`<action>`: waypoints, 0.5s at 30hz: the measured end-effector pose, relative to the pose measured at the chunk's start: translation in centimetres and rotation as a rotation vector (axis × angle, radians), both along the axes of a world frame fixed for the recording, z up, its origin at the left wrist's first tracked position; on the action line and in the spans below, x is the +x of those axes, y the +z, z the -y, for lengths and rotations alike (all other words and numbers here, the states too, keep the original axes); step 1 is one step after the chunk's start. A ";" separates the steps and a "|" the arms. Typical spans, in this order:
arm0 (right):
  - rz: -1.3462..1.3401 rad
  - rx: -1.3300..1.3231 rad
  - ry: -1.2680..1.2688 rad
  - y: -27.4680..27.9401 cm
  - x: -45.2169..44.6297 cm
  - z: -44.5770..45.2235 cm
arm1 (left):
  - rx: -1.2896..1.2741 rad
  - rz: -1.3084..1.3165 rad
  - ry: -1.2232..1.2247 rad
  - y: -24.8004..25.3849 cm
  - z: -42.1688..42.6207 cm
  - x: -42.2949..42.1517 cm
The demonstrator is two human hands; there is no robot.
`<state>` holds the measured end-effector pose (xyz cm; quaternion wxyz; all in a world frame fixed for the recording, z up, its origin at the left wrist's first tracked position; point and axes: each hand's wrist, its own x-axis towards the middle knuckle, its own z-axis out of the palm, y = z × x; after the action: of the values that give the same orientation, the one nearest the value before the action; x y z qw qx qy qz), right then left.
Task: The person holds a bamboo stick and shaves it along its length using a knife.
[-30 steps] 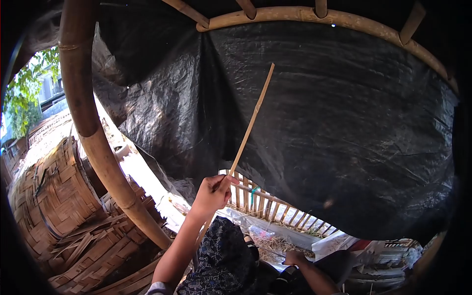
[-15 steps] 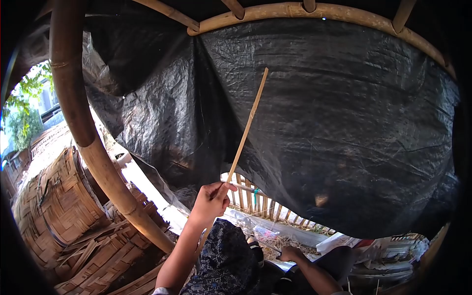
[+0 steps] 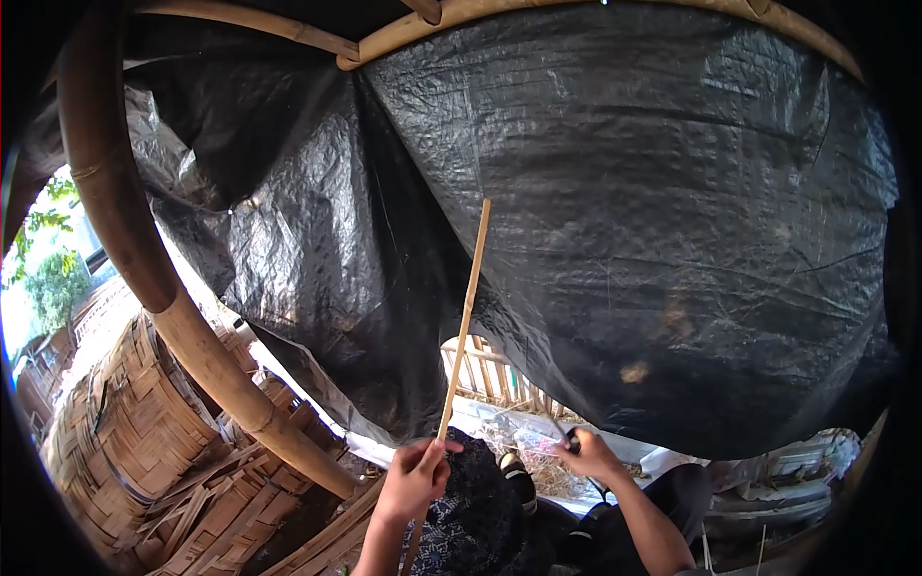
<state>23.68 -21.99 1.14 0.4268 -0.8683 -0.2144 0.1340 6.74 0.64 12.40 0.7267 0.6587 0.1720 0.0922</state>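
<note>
A long, thin bamboo strip (image 3: pixel 466 317) stands nearly upright, its top in front of the black sheet. My left hand (image 3: pixel 413 483) is closed around it, and its lower end runs down past my wrist. To the right, my right hand (image 3: pixel 591 456) is closed on a tool with a dark handle (image 3: pixel 573 442); a thin blade seems to point up and left from it, though it is small and blurred. The two hands are apart, and the tool does not touch the strip. Patterned dark cloth (image 3: pixel 461 518) covers my leg below the left hand.
Black plastic sheeting (image 3: pixel 653 240) hangs ahead under a curved bamboo beam (image 3: pixel 480 24). A thick bamboo post (image 3: pixel 192 336) leans at left, beside rolled woven bamboo (image 3: pixel 134 413) and loose strips. Behind the sheet's lower edge is a slatted fence (image 3: pixel 490 374).
My left hand has moved down with the strip, whose top is now lower. My right hand has risen with the tool, nearer the left hand. The view has tilted and shifted.
</note>
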 end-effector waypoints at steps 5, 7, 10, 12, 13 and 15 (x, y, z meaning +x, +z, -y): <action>-0.283 0.623 -0.030 2.7 0.3 -0.4 | 0.035 -0.113 0.059 -2.7 2.2 -3.6; -0.401 0.737 -0.043 3.0 0.5 -0.6 | 0.073 -0.156 0.068 -3.6 3.4 -4.8; -0.460 0.842 -0.090 3.3 0.7 -1.3 | 0.163 -0.150 0.033 -6.4 3.3 -6.2; -0.491 0.856 -0.103 4.0 1.0 -1.7 | 0.178 -0.154 0.054 -7.4 3.1 -6.3; -0.503 0.860 -0.103 4.2 1.0 -1.7 | 0.339 -0.173 0.110 -7.6 3.3 -6.3; -0.681 0.939 -0.059 4.4 1.1 -1.6 | 0.764 -0.282 0.191 -8.2 3.3 -5.9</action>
<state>24.78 -20.43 5.55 0.8146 -0.4995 -0.0770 0.2844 0.81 -2.68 4.24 0.3877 0.8681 0.2834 0.1254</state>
